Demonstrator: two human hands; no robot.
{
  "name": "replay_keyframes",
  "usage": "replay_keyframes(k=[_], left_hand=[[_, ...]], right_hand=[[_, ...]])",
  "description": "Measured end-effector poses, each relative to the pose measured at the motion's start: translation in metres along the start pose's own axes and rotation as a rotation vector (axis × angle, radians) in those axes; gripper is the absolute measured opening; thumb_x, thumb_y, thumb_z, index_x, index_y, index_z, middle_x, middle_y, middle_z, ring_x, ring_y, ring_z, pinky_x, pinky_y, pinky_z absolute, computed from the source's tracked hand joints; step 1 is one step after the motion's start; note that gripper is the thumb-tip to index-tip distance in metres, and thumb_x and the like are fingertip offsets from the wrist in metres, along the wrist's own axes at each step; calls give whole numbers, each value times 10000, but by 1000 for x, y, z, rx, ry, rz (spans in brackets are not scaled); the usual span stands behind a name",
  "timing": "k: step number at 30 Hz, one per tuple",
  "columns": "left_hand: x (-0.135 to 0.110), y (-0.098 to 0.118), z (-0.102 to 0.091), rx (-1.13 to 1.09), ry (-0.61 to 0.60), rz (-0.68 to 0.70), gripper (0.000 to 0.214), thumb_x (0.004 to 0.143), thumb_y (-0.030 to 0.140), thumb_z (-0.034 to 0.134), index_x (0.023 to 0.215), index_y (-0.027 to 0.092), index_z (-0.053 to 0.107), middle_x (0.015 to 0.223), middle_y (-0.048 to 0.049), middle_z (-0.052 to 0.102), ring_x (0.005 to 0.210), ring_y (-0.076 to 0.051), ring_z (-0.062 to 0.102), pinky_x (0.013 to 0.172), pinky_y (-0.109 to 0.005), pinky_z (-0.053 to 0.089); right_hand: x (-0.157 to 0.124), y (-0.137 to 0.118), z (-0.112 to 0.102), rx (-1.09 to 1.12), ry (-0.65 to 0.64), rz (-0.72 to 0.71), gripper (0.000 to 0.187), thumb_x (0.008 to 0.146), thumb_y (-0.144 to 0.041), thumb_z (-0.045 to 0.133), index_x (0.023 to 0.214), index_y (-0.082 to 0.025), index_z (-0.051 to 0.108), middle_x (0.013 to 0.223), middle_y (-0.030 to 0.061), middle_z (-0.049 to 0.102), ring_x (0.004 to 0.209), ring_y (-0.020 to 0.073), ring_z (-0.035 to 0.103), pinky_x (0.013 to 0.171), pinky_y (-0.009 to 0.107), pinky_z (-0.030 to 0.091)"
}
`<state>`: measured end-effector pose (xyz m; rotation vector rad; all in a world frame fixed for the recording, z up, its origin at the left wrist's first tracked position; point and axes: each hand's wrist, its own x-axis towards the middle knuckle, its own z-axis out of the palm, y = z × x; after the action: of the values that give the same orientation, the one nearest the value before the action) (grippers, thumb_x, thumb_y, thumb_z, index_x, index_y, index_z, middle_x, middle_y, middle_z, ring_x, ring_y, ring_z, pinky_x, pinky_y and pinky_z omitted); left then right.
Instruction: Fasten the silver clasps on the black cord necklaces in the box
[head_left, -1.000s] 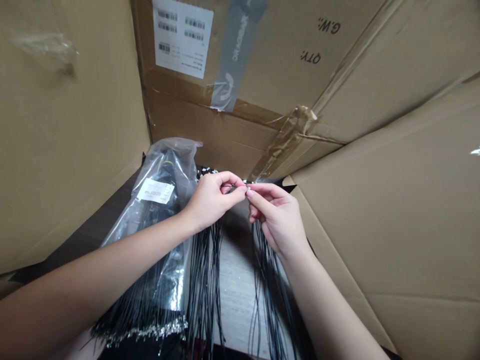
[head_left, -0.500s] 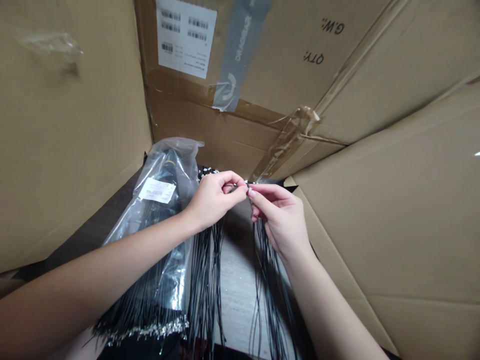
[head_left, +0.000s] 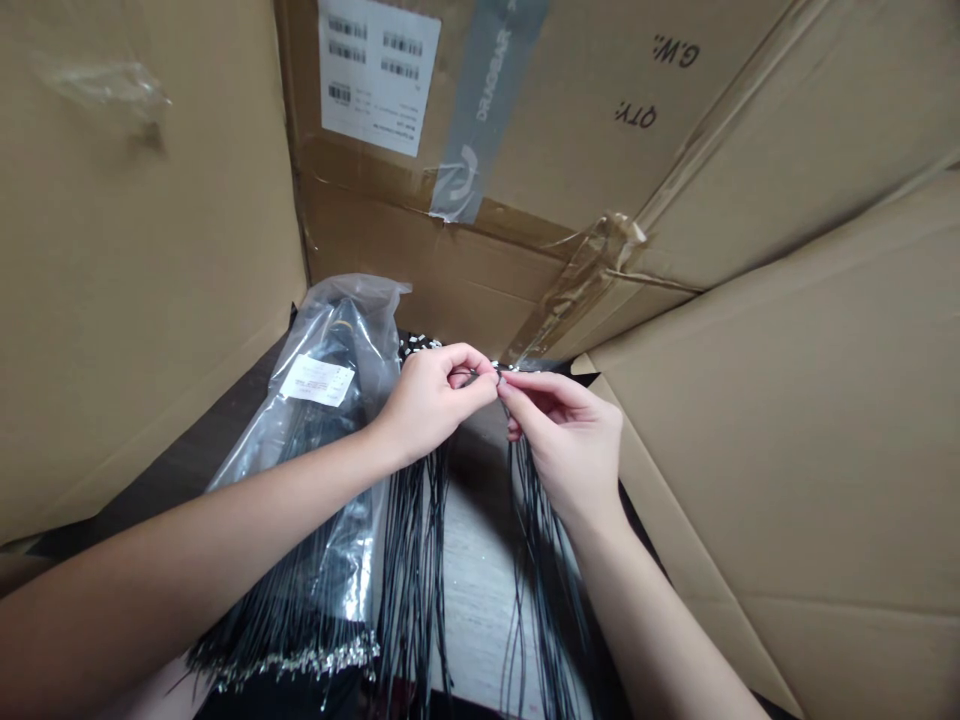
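My left hand (head_left: 429, 398) and my right hand (head_left: 571, 440) meet fingertip to fingertip above a wooden surface (head_left: 471, 580). Both are pinched shut on the small metal end of a thin black cord (head_left: 489, 374). A bundle of black cords (head_left: 411, 560) hangs down under my left hand. Another bundle of cords (head_left: 541, 590) hangs under my right hand. To the left lies a clear plastic bag (head_left: 322, 470) full of more black cords with silver clasps, with a white label (head_left: 316, 380) on it.
Cardboard walls close in on all sides: a flap at left (head_left: 135, 260), a taped box at the back (head_left: 525, 180) with a white barcode sticker (head_left: 378, 70), and a large panel at right (head_left: 810, 440). Loose silver clasps (head_left: 417, 345) lie near the back.
Both hands have stayed pinched together on the cord end. The view has shifted slightly, and my right hand's fingers have curled a little differently.
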<state>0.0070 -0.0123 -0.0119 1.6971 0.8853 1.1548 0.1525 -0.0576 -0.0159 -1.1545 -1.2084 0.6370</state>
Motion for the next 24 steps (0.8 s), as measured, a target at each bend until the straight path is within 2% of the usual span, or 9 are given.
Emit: replay_keyframes(k=[9, 17, 24], left_hand=[[2, 0, 0, -43, -24, -25, 182, 820, 303, 631, 759, 133, 653, 592, 46, 444, 571, -90, 354, 567, -250, 279], [1, -4, 0, -27, -29, -22, 193, 842, 308, 629, 792, 126, 667, 601, 44, 444, 577, -88, 366, 577, -246, 299], [2, -3, 0, -50, -31, -16, 165, 828, 283, 645, 800, 124, 677, 673, 9, 584, 611, -98, 464, 599, -242, 365]], right_hand=[[-1, 4, -2, -66, -21, -117, 95, 812, -282, 763, 874, -231, 813, 824, 22, 717, 521, 100, 537, 457, 244, 483], [2, 6, -1, 58, -29, 38, 141, 741, -298, 816, 848, -208, 811, 651, 7, 690, 457, 100, 522, 417, 235, 487], [3, 8, -2, 58, -5, 76, 200, 725, -335, 833, 866, -198, 796, 761, 34, 737, 472, 97, 542, 408, 226, 494]])
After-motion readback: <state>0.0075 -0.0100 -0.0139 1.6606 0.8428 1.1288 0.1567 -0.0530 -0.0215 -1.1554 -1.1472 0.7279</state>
